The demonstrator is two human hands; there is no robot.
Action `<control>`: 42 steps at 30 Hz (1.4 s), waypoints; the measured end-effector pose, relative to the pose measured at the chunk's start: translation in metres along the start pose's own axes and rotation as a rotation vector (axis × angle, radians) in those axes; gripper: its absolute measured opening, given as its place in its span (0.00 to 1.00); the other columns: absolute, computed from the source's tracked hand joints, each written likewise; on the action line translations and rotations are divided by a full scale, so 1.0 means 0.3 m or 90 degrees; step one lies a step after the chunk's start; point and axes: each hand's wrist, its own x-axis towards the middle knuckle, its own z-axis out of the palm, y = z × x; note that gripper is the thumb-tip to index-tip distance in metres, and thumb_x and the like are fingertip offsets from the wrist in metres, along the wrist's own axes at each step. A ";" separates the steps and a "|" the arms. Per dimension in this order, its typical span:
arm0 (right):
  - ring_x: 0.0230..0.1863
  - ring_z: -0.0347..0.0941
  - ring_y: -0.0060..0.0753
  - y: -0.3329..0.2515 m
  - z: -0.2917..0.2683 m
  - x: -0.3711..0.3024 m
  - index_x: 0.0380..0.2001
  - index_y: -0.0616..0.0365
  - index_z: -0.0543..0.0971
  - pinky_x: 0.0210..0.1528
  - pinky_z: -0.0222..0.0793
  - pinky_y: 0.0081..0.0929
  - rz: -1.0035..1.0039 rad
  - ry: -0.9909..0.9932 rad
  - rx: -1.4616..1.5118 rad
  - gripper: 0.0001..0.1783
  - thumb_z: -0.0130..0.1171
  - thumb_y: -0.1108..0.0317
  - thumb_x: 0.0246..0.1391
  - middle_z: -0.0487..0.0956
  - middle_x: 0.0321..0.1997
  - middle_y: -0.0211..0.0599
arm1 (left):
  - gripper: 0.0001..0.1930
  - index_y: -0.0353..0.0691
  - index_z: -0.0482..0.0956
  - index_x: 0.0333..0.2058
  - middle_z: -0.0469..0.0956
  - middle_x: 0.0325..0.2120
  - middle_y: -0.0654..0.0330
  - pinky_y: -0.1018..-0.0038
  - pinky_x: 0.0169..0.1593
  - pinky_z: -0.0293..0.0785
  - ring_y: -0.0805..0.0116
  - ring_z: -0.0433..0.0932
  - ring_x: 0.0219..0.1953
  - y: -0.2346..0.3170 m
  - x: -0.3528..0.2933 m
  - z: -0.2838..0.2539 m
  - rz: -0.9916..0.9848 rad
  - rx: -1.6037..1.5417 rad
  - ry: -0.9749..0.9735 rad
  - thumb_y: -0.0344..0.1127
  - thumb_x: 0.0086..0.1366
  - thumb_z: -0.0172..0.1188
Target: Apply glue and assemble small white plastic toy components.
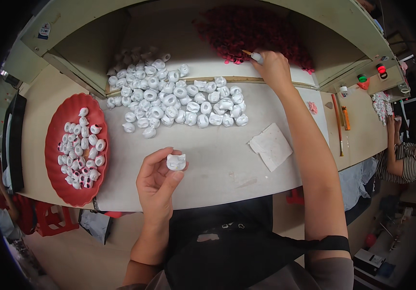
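Note:
Between the thumb and fingers of my left hand [155, 181] is a small white figure [176, 162] with two pointed ears, held over the near part of the table. My right hand [273, 71] reaches to the back and grips a small white bottle [257, 57] with a yellowish pointed tip. That tip is at the edge of a heap of small dark red pieces [261, 34] on the shelf; whether it touches one I cannot tell. Many similar white hollow figures [164, 99] lie massed at the back left. More stand in a red scalloped tray [53, 130], several with dark red inside.
A creased white sheet [271, 146] lies beside my right forearm. Further right are a pink scrap [313, 107], a long brush [337, 126] and an orange-handled tool [346, 118]. The shelf's side walls frame the back. Another person [403, 157] works at far right.

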 end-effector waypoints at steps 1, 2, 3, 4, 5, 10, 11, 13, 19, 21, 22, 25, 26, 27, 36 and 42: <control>0.31 0.70 0.49 -0.008 -0.003 0.002 0.30 0.59 0.75 0.33 0.65 0.36 0.010 -0.037 -0.004 0.14 0.58 0.64 0.38 0.74 0.26 0.50 | 0.19 0.32 0.65 0.42 0.69 0.37 0.54 0.73 0.45 0.67 0.69 0.70 0.40 0.003 -0.003 0.006 0.002 0.005 0.000 0.18 0.49 0.53; 0.31 0.70 0.49 -0.009 -0.010 -0.002 0.30 0.59 0.75 0.33 0.65 0.36 0.010 -0.035 0.001 0.14 0.58 0.64 0.38 0.74 0.26 0.50 | 0.19 0.32 0.65 0.42 0.69 0.37 0.54 0.74 0.45 0.67 0.69 0.70 0.40 0.005 -0.007 0.013 0.006 0.005 -0.002 0.18 0.49 0.53; 0.28 0.71 0.46 -0.005 -0.020 -0.010 0.26 0.61 0.74 0.31 0.65 0.34 -0.003 0.032 0.035 0.11 0.58 0.66 0.37 0.74 0.24 0.48 | 0.19 0.32 0.65 0.42 0.69 0.37 0.54 0.74 0.45 0.66 0.69 0.70 0.40 0.006 -0.009 0.022 0.009 0.003 -0.005 0.18 0.49 0.53; 0.26 0.71 0.43 -0.006 -0.028 -0.021 0.22 0.63 0.73 0.29 0.65 0.32 -0.016 0.096 0.072 0.09 0.57 0.68 0.37 0.74 0.21 0.45 | 0.19 0.32 0.65 0.42 0.69 0.37 0.54 0.74 0.45 0.66 0.69 0.70 0.40 0.007 -0.010 0.028 0.011 0.009 -0.003 0.18 0.49 0.53; 0.26 0.71 0.43 -0.029 -0.045 -0.041 0.22 0.63 0.73 0.29 0.65 0.32 -0.019 0.090 0.087 0.09 0.57 0.68 0.37 0.74 0.21 0.45 | 0.19 0.32 0.65 0.42 0.69 0.37 0.55 0.75 0.45 0.66 0.70 0.70 0.40 0.009 -0.016 0.028 0.004 0.008 -0.011 0.18 0.49 0.53; 0.24 0.66 0.17 -0.136 -0.204 -0.280 0.22 0.63 0.72 0.27 0.61 0.15 0.063 -0.034 0.495 0.04 0.56 0.76 0.40 0.73 0.22 0.30 | 0.18 0.33 0.66 0.41 0.69 0.37 0.54 0.71 0.44 0.68 0.69 0.70 0.38 -0.018 -0.028 0.070 -0.035 0.036 -0.038 0.20 0.49 0.53; 0.24 0.66 0.16 -0.155 -0.226 -0.341 0.22 0.63 0.72 0.27 0.60 0.14 0.098 -0.064 0.560 0.03 0.55 0.77 0.41 0.73 0.23 0.29 | 0.18 0.33 0.66 0.41 0.69 0.38 0.55 0.73 0.45 0.67 0.70 0.69 0.40 -0.025 -0.032 0.076 -0.046 0.021 -0.063 0.18 0.49 0.53; 0.24 0.65 0.16 -0.207 -0.258 -0.458 0.23 0.63 0.73 0.27 0.60 0.12 0.167 -0.118 0.721 0.03 0.55 0.79 0.40 0.73 0.23 0.31 | 0.18 0.32 0.66 0.42 0.69 0.38 0.56 0.76 0.45 0.65 0.71 0.69 0.41 -0.045 -0.036 0.087 -0.058 0.003 -0.092 0.17 0.49 0.52; 0.26 0.66 0.16 -0.300 -0.264 -0.644 0.24 0.63 0.74 0.30 0.61 0.13 0.221 -0.196 0.972 0.03 0.55 0.79 0.41 0.74 0.25 0.32 | 0.17 0.33 0.68 0.40 0.69 0.38 0.56 0.76 0.43 0.67 0.70 0.70 0.41 -0.075 -0.044 0.141 -0.002 0.109 -0.118 0.18 0.49 0.53; 0.28 0.66 0.16 -0.312 -0.257 -0.655 0.25 0.63 0.74 0.31 0.61 0.14 0.201 -0.234 0.971 0.03 0.55 0.78 0.42 0.74 0.25 0.31 | 0.16 0.35 0.71 0.38 0.70 0.37 0.55 0.76 0.40 0.69 0.68 0.71 0.39 -0.078 -0.043 0.148 0.121 0.278 -0.123 0.18 0.47 0.55; 0.28 0.67 0.16 -0.314 -0.256 -0.653 0.25 0.64 0.74 0.31 0.61 0.14 0.190 -0.228 0.943 0.03 0.55 0.78 0.42 0.74 0.25 0.30 | 0.16 0.35 0.71 0.38 0.70 0.37 0.55 0.76 0.40 0.69 0.68 0.71 0.39 -0.077 -0.044 0.151 0.121 0.280 -0.126 0.18 0.47 0.55; 0.29 0.67 0.17 -0.316 -0.267 -0.639 0.25 0.64 0.73 0.32 0.61 0.14 0.178 -0.223 0.910 0.03 0.55 0.78 0.42 0.74 0.25 0.30 | 0.16 0.36 0.73 0.35 0.71 0.35 0.54 0.76 0.38 0.69 0.65 0.72 0.37 -0.064 -0.048 0.161 0.176 0.363 -0.115 0.18 0.44 0.56; 0.29 0.67 0.17 -0.315 -0.264 -0.638 0.25 0.64 0.73 0.32 0.61 0.14 0.178 -0.224 0.910 0.03 0.55 0.78 0.42 0.74 0.25 0.30 | 0.16 0.35 0.73 0.35 0.72 0.34 0.54 0.76 0.38 0.69 0.64 0.72 0.37 -0.059 -0.049 0.166 0.187 0.378 -0.115 0.18 0.43 0.57; 0.29 0.67 0.17 -0.313 -0.259 -0.637 0.25 0.63 0.73 0.33 0.61 0.14 0.176 -0.223 0.908 0.03 0.54 0.78 0.42 0.74 0.25 0.30 | 0.16 0.35 0.73 0.34 0.72 0.33 0.54 0.76 0.38 0.69 0.63 0.72 0.36 -0.056 -0.050 0.168 0.199 0.394 -0.116 0.19 0.43 0.57; 0.28 0.65 0.16 -0.317 -0.245 -0.646 0.22 0.62 0.70 0.32 0.60 0.14 0.186 -0.200 0.885 0.04 0.56 0.78 0.41 0.72 0.24 0.30 | 0.14 0.35 0.72 0.35 0.71 0.35 0.54 0.75 0.40 0.68 0.64 0.71 0.39 -0.052 -0.038 0.152 0.154 0.301 -0.195 0.20 0.45 0.57; 0.28 0.65 0.16 -0.334 -0.219 -0.668 0.23 0.61 0.69 0.32 0.60 0.14 0.215 -0.148 0.908 0.08 0.58 0.79 0.39 0.72 0.25 0.30 | 0.13 0.32 0.71 0.37 0.70 0.37 0.53 0.73 0.44 0.66 0.66 0.69 0.42 -0.038 -0.048 0.134 -0.024 0.083 -0.169 0.20 0.49 0.55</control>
